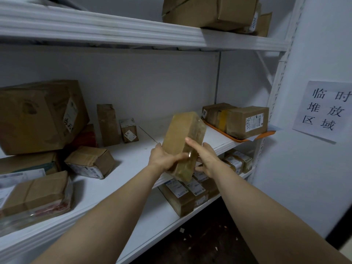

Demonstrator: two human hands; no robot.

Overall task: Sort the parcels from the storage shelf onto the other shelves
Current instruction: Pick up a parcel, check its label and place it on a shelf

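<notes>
A long brown cardboard parcel wrapped in clear tape is held tilted above the front edge of the white middle shelf. My left hand grips its lower left side, thumb across the front face. My right hand holds the right side, with the index finger stretched up along the face. The parcel's lower end hangs just past the shelf edge.
Several cardboard parcels crowd the shelf's left side, the biggest a large box. An orange tray with two boxes sits at the right end. More parcels lie on the lower shelf and top shelf. A paper sign hangs on the right wall.
</notes>
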